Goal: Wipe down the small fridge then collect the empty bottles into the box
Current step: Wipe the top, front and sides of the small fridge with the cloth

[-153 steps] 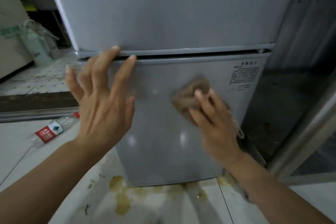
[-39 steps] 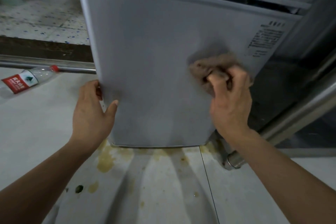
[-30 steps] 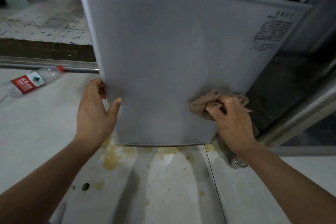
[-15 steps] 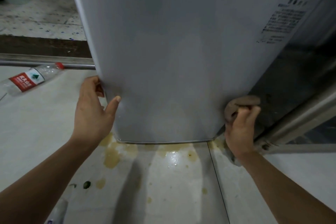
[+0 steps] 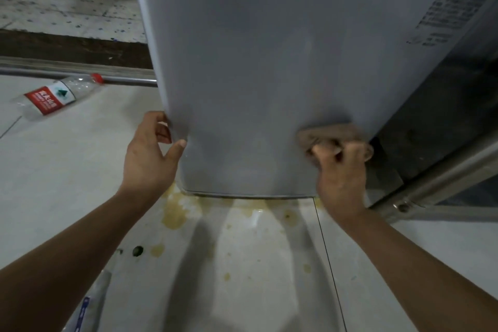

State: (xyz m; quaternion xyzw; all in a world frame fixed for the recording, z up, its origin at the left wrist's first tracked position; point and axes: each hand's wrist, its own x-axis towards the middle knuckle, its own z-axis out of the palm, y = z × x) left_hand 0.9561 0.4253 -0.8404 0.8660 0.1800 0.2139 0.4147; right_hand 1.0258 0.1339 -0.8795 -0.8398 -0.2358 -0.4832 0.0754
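Fridge (image 5: 269, 75) stands on the floor; my right hand (image 5: 341, 178) pinches the cloth (image 5: 328, 133) against its door's lower right corner, left hand (image 5: 151, 153) gripping the left edge. Bottle (image 5: 58, 94) lies uncollected; no box visible.

Nothing here reads cleanly. Left of the fridge (image 5: 269, 62), a clear bottle (image 5: 59, 95) lies on the floor with a red label carrying white characters, too blurred to read, and a white panel with a green triangular mark. High on the fridge door's right side sits a block of small dark print (image 5: 452, 8), too smeared to make out.
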